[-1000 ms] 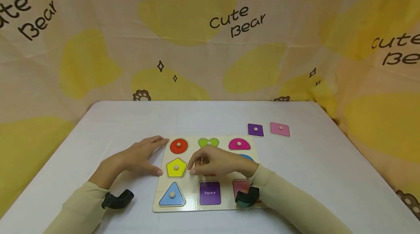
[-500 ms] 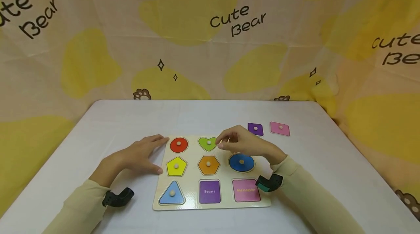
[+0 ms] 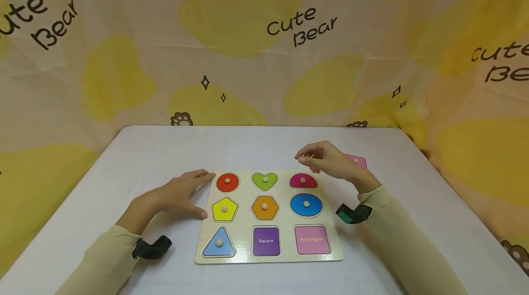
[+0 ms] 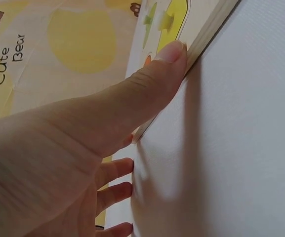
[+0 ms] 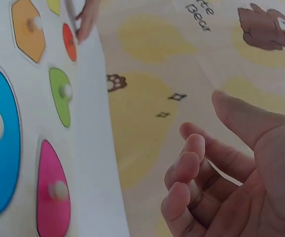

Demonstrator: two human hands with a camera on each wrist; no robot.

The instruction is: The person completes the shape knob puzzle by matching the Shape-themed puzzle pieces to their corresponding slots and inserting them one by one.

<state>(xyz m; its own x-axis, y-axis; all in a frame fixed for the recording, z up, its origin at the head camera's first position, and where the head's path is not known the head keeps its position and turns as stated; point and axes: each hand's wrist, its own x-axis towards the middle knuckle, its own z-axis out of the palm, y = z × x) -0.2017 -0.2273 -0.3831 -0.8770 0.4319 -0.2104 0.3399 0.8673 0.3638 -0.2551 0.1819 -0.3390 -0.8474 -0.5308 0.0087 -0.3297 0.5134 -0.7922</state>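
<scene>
A wooden shape puzzle board (image 3: 285,217) lies on the table. My left hand (image 3: 173,198) rests at its left side, the thumb (image 4: 169,54) touching the board's edge and the fingers spread. Beyond the board's far right corner hovers my right hand (image 3: 330,161), with nothing held; its thumb and index finger stand apart and the other fingers are loosely bent. Behind it shows part of a pink knobbed rectangle piece (image 3: 358,161); the purple square piece is hidden. In the board, the purple square recess (image 3: 266,248) and pink rectangle recess (image 3: 312,246) hold no knobbed pieces.
Other knobbed pieces sit in the board, among them a red circle (image 3: 225,187), a green heart (image 3: 260,184), a magenta half circle (image 3: 295,184) and a blue oval (image 3: 297,205). A patterned cloth (image 3: 244,102) hangs behind the white table (image 3: 165,148).
My right hand has moved from over the middle of the board to the far right, uncovering the orange hexagon and then covering the purple square piece. The left hand has stayed at the board's edge.
</scene>
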